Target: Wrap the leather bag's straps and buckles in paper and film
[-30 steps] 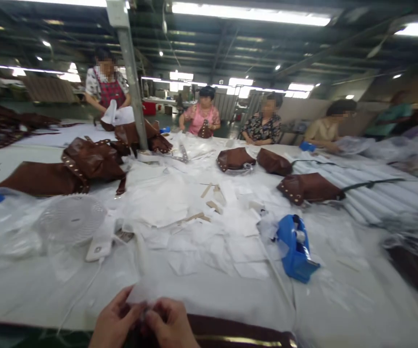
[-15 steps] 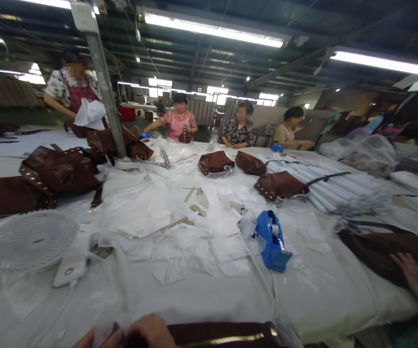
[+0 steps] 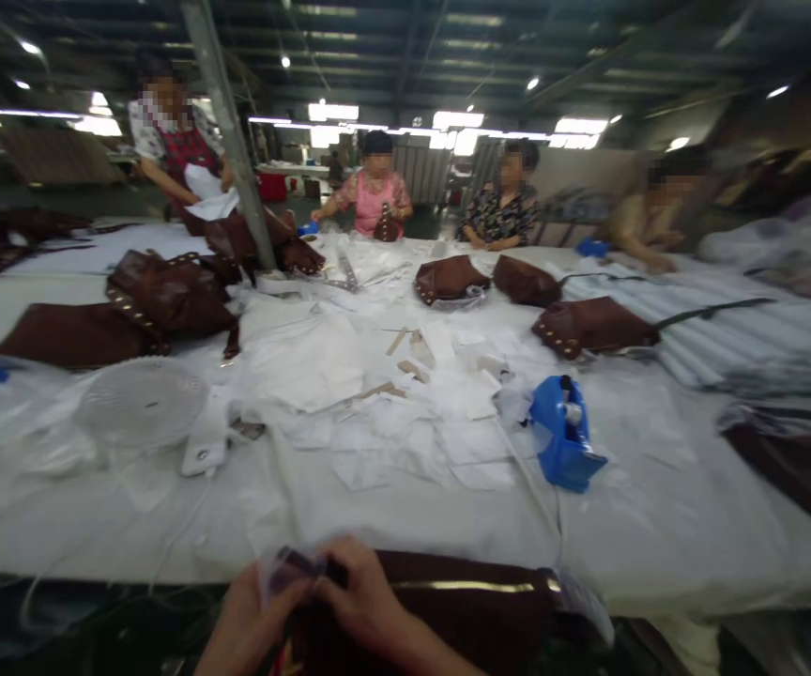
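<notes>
A dark brown handbag [image 3: 462, 620] with a gold zipper lies at the table's near edge, right in front of me. Both hands are at its left end. My left hand [image 3: 254, 606] pinches a piece of thin translucent wrap [image 3: 275, 575] around a dark strap end. Close beside it, my right hand [image 3: 359, 587] has its fingers closed on the same dark strap [image 3: 331, 568]. Clear plastic [image 3: 581, 606] bunches at the bag's right end. Motion blur hides the fine details at my fingertips.
A blue tape dispenser [image 3: 564, 437] stands right of the loose white sheets [image 3: 405, 451]. To the left lies a white fan [image 3: 145, 404]. More brown bags [image 3: 595, 324] and white rolls [image 3: 722, 343] cover the far side, where several co-workers [image 3: 377, 192] work. A metal post [image 3: 229, 131] rises at left.
My view has tilted down and shifted left, so both hands and the handbag show more fully. Another person's hand on the bag at right has left the view.
</notes>
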Motion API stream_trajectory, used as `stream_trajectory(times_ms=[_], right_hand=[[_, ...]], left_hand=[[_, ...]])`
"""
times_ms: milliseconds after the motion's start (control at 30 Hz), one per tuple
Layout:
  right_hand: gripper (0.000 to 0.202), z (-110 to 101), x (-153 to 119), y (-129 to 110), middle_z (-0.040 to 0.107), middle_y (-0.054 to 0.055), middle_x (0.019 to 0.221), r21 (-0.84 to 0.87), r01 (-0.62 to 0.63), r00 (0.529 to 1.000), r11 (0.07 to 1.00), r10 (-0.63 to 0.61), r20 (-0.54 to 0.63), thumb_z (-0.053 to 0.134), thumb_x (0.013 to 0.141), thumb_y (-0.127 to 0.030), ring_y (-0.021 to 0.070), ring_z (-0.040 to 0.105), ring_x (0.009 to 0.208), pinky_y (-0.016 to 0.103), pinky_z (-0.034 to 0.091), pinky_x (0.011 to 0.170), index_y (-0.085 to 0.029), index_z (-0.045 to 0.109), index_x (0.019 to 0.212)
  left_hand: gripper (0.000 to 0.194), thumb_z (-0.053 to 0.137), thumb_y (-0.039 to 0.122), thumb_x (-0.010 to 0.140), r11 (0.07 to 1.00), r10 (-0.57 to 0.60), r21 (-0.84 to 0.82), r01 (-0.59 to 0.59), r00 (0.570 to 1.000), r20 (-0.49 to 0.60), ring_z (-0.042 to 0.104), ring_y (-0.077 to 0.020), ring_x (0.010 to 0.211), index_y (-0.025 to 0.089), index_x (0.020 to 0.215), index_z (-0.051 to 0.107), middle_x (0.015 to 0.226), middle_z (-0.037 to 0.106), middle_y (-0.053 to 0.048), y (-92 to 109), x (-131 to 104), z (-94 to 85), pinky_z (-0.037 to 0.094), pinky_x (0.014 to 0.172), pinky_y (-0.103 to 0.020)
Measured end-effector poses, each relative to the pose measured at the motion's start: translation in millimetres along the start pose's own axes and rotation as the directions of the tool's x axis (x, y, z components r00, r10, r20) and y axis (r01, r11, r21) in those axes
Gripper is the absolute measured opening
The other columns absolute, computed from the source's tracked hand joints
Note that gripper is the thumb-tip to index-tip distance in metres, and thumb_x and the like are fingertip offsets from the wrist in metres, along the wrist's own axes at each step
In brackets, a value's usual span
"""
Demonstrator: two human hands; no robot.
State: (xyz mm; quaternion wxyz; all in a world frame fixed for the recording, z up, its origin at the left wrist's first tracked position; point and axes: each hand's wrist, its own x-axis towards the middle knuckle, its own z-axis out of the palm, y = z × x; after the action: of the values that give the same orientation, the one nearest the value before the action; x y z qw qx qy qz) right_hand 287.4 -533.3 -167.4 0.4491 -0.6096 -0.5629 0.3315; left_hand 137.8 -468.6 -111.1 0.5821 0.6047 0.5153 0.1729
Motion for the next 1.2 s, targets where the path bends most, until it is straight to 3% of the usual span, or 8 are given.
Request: stream_trajectory(times_ms=[233, 400, 533, 700, 800, 933, 1067, 1200], right_hand=[[0.021, -9.9, 10.2, -1.0, 0.067, 0.008, 0.1, 0.074, -0.03, 0.996, 0.997, 0.024, 0.081, 0.057, 0.081, -0.024, 0.0245, 0.057, 0.096, 0.039, 0.043, 0.09, -0.02, 0.068, 0.098], [0.036, -13.1, 17.3, 6.4, 0.067, 0.008, 0.102, 0.307, -0.207, 0.978, 0.929, 0.208, 0.032, 0.051, 0.076, -0.017, 0.0232, 0.061, 0.095, 0.04, 0.045, 0.088, -0.019, 0.062, 0.11], [0.052, -20.0, 23.0, 3.1, 0.064, 0.01, 0.11, 0.526, -0.274, 0.962, 0.805, 0.229, 0.151, 0.059, 0.074, -0.022, 0.0223, 0.06, 0.099, 0.037, 0.047, 0.085, -0.018, 0.051, 0.125], [0.021, -22.1, 23.4, -10.1, 0.067, 0.002, 0.08, 0.274, -0.18, 0.972, 0.945, 0.129, 0.194, 0.058, 0.081, -0.032, 0.0193, 0.059, 0.078, 0.03, 0.045, 0.075, -0.016, 0.069, 0.091], [0.022, -20.3, 23.5, -10.9, 0.063, 0.0, 0.067, 0.199, -0.183, 0.976, 0.963, 0.154, 0.154, 0.059, 0.08, -0.033, 0.0173, 0.055, 0.069, 0.028, 0.042, 0.066, -0.015, 0.066, 0.069], [0.024, -19.1, 23.9, -9.8, 0.062, 0.0, 0.065, 0.183, -0.174, 0.979, 0.968, 0.15, 0.137, 0.059, 0.08, -0.034, 0.0167, 0.055, 0.068, 0.026, 0.04, 0.065, -0.016, 0.063, 0.066], [0.025, -20.9, 21.3, -12.3, 0.063, 0.0, 0.067, 0.184, -0.169, 0.981, 0.968, 0.147, 0.126, 0.059, 0.081, -0.036, 0.0169, 0.056, 0.069, 0.026, 0.041, 0.066, -0.016, 0.065, 0.067], [0.024, -24.4, 17.1, -13.3, 0.066, 0.001, 0.07, 0.21, -0.178, 0.974, 0.961, 0.141, 0.178, 0.061, 0.081, -0.038, 0.0184, 0.058, 0.072, 0.028, 0.043, 0.069, -0.016, 0.069, 0.073]], left_hand=[[0.018, 0.059, 0.029, 0.069, 0.989, 0.07, 0.136, -0.064, 0.997, -0.038, 0.06, -0.0201, 0.065, 0.014, 0.069, 0.07, 0.067, 0.068, -0.005, 0.8, 15.5, -5.6, 0.043, 0.062, -0.026], [0.014, 0.057, 0.023, 0.066, 0.922, 0.105, 0.366, -0.128, 0.991, 0.084, 0.056, -0.0171, 0.055, 0.014, 0.063, 0.068, 0.056, 0.063, -0.002, 13.9, 21.7, -9.6, 0.033, 0.05, -0.023], [0.013, 0.054, 0.017, 0.062, 0.906, 0.121, 0.377, -0.191, 0.972, 0.202, 0.052, -0.0148, 0.053, 0.015, 0.063, 0.066, 0.055, 0.059, 0.0, 19.8, 28.8, -13.0, 0.029, 0.047, -0.021], [0.012, 0.054, 0.02, 0.063, 0.902, 0.065, 0.394, -0.176, 0.958, 0.28, 0.045, -0.0127, 0.049, 0.014, 0.057, 0.062, 0.049, 0.049, 0.003, 21.0, 31.8, -16.2, 0.026, 0.045, -0.022], [0.019, 0.06, 0.033, 0.068, 0.856, 0.074, 0.487, -0.172, 0.974, 0.214, 0.047, -0.0141, 0.055, 0.015, 0.064, 0.062, 0.057, 0.052, 0.002, 25.7, 27.5, -18.1, 0.029, 0.049, -0.023], [0.037, 0.071, 0.044, 0.062, 0.861, 0.187, 0.467, -0.2, 0.979, 0.076, 0.052, -0.0175, 0.073, 0.015, 0.083, 0.063, 0.08, 0.06, -0.001, 29.8, 24.7, -16.0, 0.037, 0.062, -0.024], [0.028, 0.071, 0.037, 0.063, 0.945, 0.092, 0.3, -0.133, 0.985, 0.149, 0.047, -0.0138, 0.062, 0.013, 0.075, 0.063, 0.065, 0.055, 0.003, 21.6, 27.0, -10.5, 0.034, 0.054, -0.022], [0.024, 0.07, 0.035, 0.063, 0.968, 0.058, 0.243, -0.069, 0.997, 0.052, 0.044, -0.0127, 0.056, 0.013, 0.064, 0.06, 0.056, 0.051, 0.003, 9.5, 24.0, -8.4, 0.031, 0.051, -0.022]])
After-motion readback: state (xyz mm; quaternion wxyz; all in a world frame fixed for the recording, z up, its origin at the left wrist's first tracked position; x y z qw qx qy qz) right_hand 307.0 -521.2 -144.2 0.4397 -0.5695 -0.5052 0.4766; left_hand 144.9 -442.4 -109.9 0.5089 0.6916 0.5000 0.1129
